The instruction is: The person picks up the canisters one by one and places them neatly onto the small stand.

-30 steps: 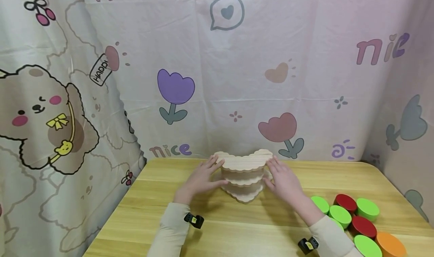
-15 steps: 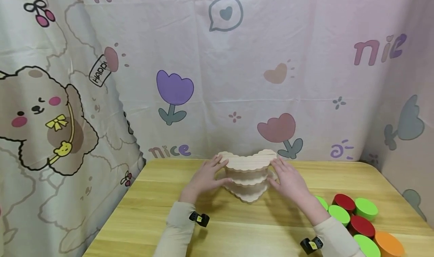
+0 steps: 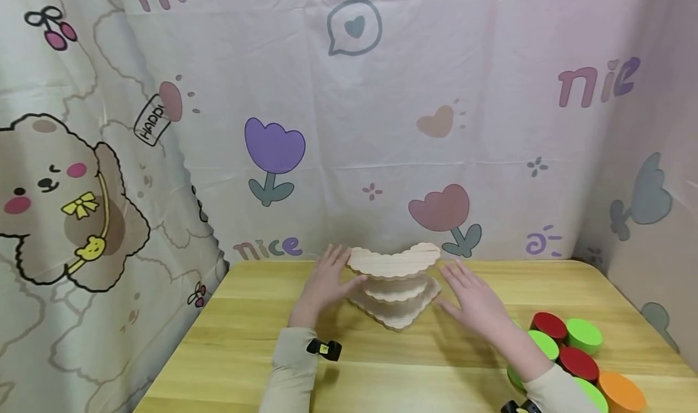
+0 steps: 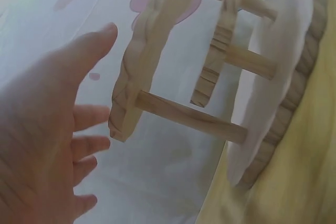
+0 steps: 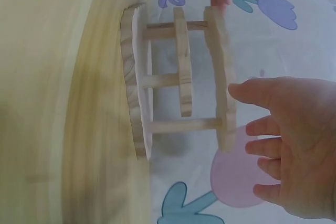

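Note:
A pale wooden tiered stand (image 3: 394,264) with scalloped edges stands upright near the back of the table. Round dowels (image 4: 194,116) join its boards, as the left wrist view shows. My left hand (image 3: 323,286) is beside its left side, fingers spread, fingertips right by the edge of the top board (image 4: 149,61). On the other side my right hand (image 3: 475,298) has its fingers extended with a small gap to the stand in the head view. In the right wrist view its thumb (image 5: 249,92) overlaps the top board (image 5: 220,77). Neither hand grips anything.
At the right of the wooden table (image 3: 229,352) lies a cluster of round pieces: red (image 3: 579,364), green (image 3: 583,335) and orange (image 3: 621,391). My right forearm passes over some of them. A printed curtain (image 3: 371,128) hangs behind the table.
Both hands held the stand's sides earlier; now they have let go and the right hand has moved away to the right. The stand first shifted slightly right. The head view has shifted a little.

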A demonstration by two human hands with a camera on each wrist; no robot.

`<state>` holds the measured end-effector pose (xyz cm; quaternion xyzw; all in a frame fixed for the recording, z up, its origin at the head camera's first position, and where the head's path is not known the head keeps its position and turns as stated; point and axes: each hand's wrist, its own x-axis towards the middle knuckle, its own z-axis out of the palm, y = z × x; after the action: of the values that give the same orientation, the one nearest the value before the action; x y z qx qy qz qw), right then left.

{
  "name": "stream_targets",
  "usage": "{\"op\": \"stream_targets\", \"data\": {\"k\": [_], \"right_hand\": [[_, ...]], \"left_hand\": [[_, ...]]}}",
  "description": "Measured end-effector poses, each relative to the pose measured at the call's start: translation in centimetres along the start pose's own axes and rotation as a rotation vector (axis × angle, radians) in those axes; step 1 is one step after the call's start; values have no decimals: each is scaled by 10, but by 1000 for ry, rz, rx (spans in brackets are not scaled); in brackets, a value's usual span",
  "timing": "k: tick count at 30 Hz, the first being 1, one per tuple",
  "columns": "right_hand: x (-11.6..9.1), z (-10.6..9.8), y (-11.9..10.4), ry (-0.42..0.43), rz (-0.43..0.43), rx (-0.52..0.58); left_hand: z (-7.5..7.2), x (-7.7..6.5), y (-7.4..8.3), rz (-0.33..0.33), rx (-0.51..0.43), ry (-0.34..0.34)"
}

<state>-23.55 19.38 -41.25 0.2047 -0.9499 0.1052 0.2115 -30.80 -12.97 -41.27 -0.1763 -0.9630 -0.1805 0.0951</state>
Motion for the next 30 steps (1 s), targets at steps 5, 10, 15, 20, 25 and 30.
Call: {"op": "stream_targets", "data": {"k": [5, 10, 15, 20, 25, 30], "right_hand": [[-18, -9, 8, 38, -8, 16], [-39, -16, 19, 87, -23, 15], [-64, -19, 32, 137, -60, 2], [-88, -22, 42, 173, -62, 17], [-104, -28, 49, 223, -100, 28], [-117, -34, 56, 268, -162, 49]], "left_hand": [[2, 5, -3, -61, -11, -15], [6, 7, -9, -78, -46, -8], [10, 4, -11, -87, -68, -6], [11, 2, -12, -101, -112, -14], [12, 3, -13, -112, -132, -13], [11, 4, -13, -97, -146, 7]]}}
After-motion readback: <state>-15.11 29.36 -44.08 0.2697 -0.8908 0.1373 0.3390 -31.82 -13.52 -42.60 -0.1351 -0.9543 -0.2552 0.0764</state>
